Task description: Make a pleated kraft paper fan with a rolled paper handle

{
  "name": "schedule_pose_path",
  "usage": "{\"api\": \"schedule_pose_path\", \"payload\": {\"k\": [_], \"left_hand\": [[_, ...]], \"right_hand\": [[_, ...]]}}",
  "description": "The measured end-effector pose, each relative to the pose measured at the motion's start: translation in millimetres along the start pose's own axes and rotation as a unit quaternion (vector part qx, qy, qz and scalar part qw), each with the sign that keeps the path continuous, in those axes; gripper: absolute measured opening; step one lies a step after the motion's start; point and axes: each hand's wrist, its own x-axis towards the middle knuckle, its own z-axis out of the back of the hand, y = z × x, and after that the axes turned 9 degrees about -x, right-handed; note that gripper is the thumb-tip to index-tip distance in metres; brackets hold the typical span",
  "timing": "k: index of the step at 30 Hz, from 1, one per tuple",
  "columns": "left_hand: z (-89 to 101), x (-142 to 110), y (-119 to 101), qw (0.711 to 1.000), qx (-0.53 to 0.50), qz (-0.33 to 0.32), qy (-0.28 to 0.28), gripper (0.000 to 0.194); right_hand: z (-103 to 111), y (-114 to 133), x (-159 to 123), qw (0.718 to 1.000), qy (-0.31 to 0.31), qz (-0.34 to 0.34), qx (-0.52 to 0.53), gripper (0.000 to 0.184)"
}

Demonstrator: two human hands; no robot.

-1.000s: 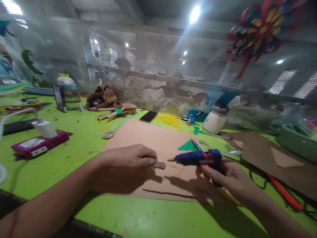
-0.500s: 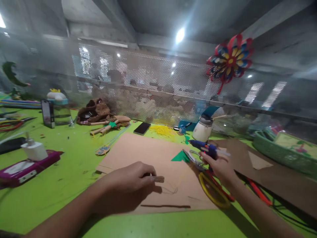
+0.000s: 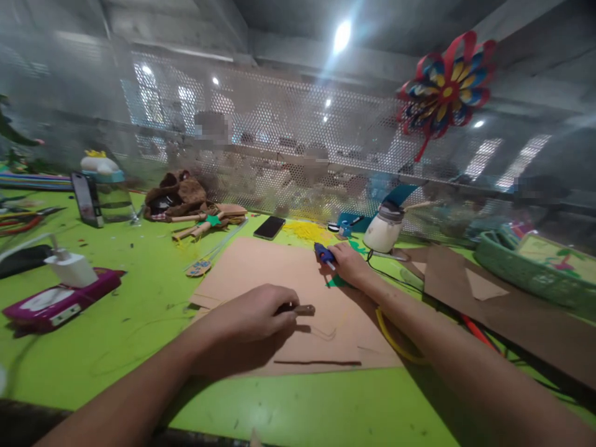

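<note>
Low over the tan cardboard sheet (image 3: 251,261), my left hand (image 3: 261,313) pinches a short brown stick (image 3: 305,309), which pokes out to the right of my fingers. My right hand (image 3: 347,261) is stretched forward to the sheet's far right edge, closed around a blue hot glue gun (image 3: 323,253). Beneath that hand a green paper piece (image 3: 336,282) partly shows. A thin dark strip (image 3: 316,362) lies along the sheet's near edge. The yellow handle (image 3: 395,341) of the scissors curves out from under my right forearm, their blades hidden.
At the left is a purple power strip (image 3: 60,304) with a white plug. Along the back stand a jar (image 3: 114,195), stick bundle (image 3: 205,223), phone (image 3: 269,227), yellow shreds (image 3: 307,231) and white bottle (image 3: 384,230). Brown cardboard (image 3: 512,323) and a green basket (image 3: 535,267) fill the right.
My right hand has carried the glue gun away from the stick, first right, then forward and left to the sheet's far edge. My left hand still grips the stick. The view has shifted.
</note>
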Motion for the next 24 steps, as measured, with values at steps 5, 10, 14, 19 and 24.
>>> {"api": "schedule_pose_path", "payload": {"k": [5,10,14,19,24], "left_hand": [[13.2,5,-9,1.0,0.005,-0.019,0.015,0.03],[8.1,1,-11,1.0,0.004,-0.007,-0.03,0.03],[4.5,-2,-10,0.998,-0.008,0.016,-0.065,0.03],[15.9,5,6,0.999,-0.011,-0.045,-0.024,0.024],[15.7,2,15,0.999,0.007,-0.024,0.041,0.024]], "right_hand": [[13,-9,-2,0.999,0.029,0.005,0.04,0.033],[50,12,-24,0.99,-0.005,-0.026,0.139,0.024],[71,55,-59,0.962,0.036,-0.036,0.27,0.032],[82,83,-86,0.93,0.146,-0.009,0.336,0.032],[88,73,-95,0.976,0.073,0.014,0.203,0.023]]}}
